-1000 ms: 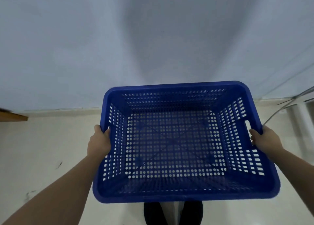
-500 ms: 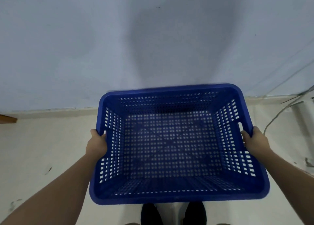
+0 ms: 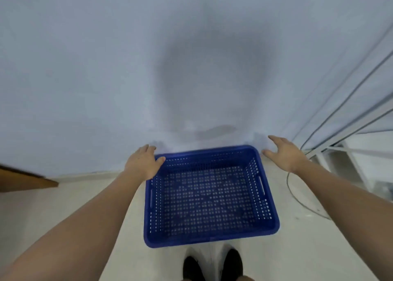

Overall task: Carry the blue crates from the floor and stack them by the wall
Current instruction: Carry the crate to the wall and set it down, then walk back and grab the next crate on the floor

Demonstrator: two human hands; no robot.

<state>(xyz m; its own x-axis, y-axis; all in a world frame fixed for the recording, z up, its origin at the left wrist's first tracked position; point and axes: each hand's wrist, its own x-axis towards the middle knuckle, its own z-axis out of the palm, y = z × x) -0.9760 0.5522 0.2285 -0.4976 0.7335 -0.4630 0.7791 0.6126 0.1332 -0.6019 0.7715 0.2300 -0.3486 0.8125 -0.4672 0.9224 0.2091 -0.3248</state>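
A blue perforated crate lies on the pale floor, its far rim against the white wall. It is empty and upright. My left hand hovers over the crate's far left corner, fingers spread, the thumb near the rim. My right hand is open just off the far right corner, clear of the crate. Neither hand holds anything. No other crate is in view.
My two dark shoes stand just behind the crate. Grey cables trail over the floor at the right, beside a white frame. A brown wooden edge juts in at the left.
The crate went down from my hands to the floor by the wall. Both hands let go of its side rims and now hang open near its far corners.
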